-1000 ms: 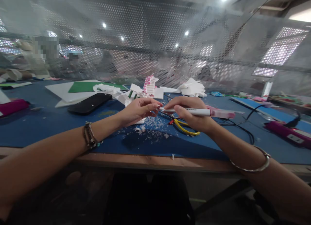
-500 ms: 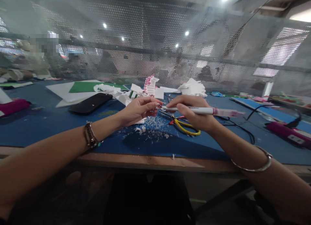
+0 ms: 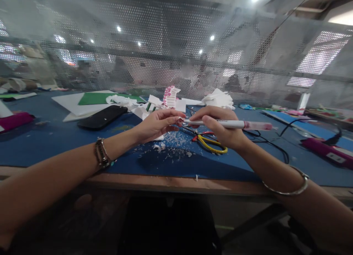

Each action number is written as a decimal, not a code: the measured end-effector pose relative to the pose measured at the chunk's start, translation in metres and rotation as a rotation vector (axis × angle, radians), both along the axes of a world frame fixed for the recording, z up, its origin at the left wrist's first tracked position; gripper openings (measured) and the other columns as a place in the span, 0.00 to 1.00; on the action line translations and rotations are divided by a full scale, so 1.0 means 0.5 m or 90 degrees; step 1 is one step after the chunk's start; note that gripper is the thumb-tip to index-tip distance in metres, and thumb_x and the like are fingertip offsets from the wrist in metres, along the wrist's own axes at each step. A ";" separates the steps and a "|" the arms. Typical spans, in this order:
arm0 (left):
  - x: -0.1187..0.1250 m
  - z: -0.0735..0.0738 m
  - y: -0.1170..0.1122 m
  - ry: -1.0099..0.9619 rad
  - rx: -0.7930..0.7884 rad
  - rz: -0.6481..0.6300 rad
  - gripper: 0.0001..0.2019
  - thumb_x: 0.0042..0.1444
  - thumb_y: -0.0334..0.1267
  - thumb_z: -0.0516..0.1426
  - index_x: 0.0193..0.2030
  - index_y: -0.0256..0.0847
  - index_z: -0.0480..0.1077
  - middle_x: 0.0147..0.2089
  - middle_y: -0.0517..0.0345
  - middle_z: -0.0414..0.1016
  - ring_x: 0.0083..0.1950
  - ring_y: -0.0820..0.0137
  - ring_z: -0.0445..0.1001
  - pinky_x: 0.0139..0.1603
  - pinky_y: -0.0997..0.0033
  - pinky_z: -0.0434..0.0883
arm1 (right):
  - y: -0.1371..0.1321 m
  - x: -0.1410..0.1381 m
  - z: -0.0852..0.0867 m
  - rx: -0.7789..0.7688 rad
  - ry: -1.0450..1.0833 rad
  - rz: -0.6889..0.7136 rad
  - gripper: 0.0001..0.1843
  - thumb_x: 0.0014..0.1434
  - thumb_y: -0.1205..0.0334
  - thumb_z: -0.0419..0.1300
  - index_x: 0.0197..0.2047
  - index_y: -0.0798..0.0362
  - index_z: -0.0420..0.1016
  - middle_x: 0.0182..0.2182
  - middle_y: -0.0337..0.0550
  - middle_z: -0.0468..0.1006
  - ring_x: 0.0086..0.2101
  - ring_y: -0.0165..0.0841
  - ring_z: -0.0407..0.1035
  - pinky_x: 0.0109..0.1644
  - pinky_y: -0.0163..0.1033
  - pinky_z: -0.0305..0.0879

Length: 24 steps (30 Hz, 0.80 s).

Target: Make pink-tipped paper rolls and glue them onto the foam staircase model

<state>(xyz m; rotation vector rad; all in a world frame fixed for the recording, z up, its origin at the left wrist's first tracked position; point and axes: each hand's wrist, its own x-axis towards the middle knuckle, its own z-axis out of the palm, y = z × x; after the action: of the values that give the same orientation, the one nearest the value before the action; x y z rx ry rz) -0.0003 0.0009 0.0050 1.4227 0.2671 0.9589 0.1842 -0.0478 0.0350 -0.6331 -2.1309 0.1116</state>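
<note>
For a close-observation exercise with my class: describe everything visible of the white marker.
The marker is slim, with a white, plastic-looking barrel bearing dark lettering, a red ring and a see-through, pinkish rear section. Held nearly level above the blue table by the right hand, it points its narrow front end at the small piece pinched in the left hand. Whether its tip touches that piece is too small to tell.

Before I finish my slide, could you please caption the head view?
The right hand points a white marker at a small piece in the left hand.
</note>
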 end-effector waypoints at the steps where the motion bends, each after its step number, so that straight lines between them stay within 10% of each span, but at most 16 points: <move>1: 0.000 0.000 0.000 -0.001 0.000 -0.001 0.05 0.43 0.31 0.62 0.30 0.38 0.74 0.26 0.63 0.74 0.29 0.81 0.70 0.32 0.83 0.67 | 0.000 0.000 -0.001 -0.002 -0.005 0.004 0.12 0.55 0.65 0.49 0.31 0.57 0.73 0.27 0.39 0.76 0.28 0.24 0.70 0.30 0.28 0.64; 24: 0.001 0.005 -0.006 -0.004 -0.031 0.017 0.04 0.43 0.28 0.61 0.29 0.37 0.74 0.24 0.63 0.74 0.28 0.80 0.70 0.32 0.81 0.67 | 0.003 0.004 0.000 -0.001 -0.036 0.008 0.12 0.56 0.65 0.49 0.32 0.57 0.73 0.28 0.40 0.75 0.29 0.24 0.69 0.31 0.29 0.63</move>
<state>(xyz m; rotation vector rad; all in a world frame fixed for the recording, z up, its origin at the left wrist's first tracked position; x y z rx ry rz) 0.0004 -0.0021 0.0073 1.3744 0.3042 0.9728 0.1861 -0.0462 0.0350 -0.6310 -2.1899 0.1040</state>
